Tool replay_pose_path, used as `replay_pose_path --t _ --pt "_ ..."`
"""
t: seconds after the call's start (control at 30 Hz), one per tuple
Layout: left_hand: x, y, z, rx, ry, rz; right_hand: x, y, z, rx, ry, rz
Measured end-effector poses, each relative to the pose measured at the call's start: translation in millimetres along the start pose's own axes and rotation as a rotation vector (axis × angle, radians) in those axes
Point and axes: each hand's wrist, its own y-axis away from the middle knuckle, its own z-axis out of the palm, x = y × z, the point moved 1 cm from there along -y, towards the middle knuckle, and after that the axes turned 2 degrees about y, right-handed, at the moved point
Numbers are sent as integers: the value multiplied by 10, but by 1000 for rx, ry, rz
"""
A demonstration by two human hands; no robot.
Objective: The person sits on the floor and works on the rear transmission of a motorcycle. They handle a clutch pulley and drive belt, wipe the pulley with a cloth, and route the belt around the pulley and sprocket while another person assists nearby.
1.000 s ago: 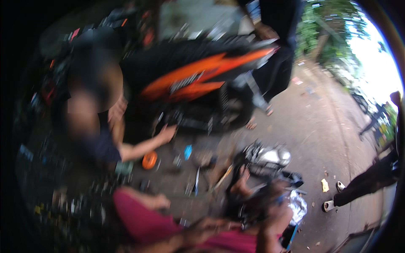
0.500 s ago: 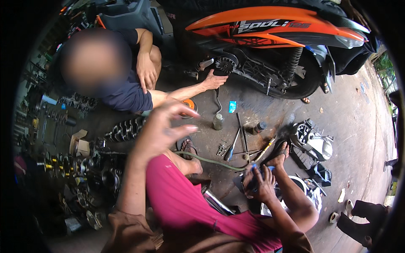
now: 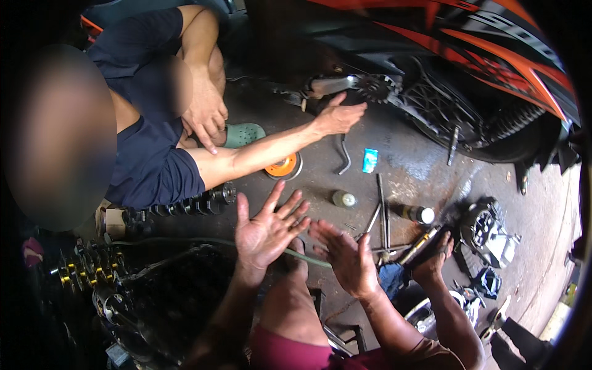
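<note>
My left hand (image 3: pixel 271 234) is raised over the floor, palm showing and fingers spread, with nothing in it. Beside it, my right hand (image 3: pixel 351 259) is also empty, its fingers stretched out toward the left one; the two stay slightly apart. Behind and below the right hand lies a blue cloth (image 3: pixel 391 279). A green hose (image 3: pixel 314 261) runs along the floor beneath both hands. Farther off, a co-worker's hand (image 3: pixel 338 116) reaches out flat beside the toothed fan wheel (image 3: pixel 374 90) on the motor scooter's engine (image 3: pixel 431 108).
A co-worker in a dark shirt (image 3: pixel 163 148) squats at the left. On the floor lie an orange-centred round part (image 3: pixel 283 166), a glass jar (image 3: pixel 343 198), a dark can (image 3: pixel 416 213), long rods (image 3: pixel 383 209), a blue packet (image 3: pixel 370 160) and an engine casing (image 3: pixel 490 234). Crankshafts (image 3: pixel 92 268) crowd the left.
My right hand has risen from beside my foot and opened next to my left hand. My left hand has moved lower and spread its fingers. The view has shifted, with the scooter farther right.
</note>
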Motion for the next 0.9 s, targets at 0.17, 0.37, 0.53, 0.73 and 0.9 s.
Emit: replay_pose_path --t 0.17,0.37,0.53,0.73,0.9 --pt "-597 -433 730 25 -1172 619 -368 -597 874 -56 1037 -710" --pt "-984 -347 1174 -216 -1229 432 -1264 -530 1101 99 559 -680" --pt "-1278 -127 1307 -455 -1271 211 -1312 -281 1327 -87 506 -825" --pt "-966 -209 1325 -349 -1391 196 -1321 -220 1269 13 428 -818" --pt "-987 -183 1104 -299 -1273 324 -1289 -403 1071 23 756 -994"
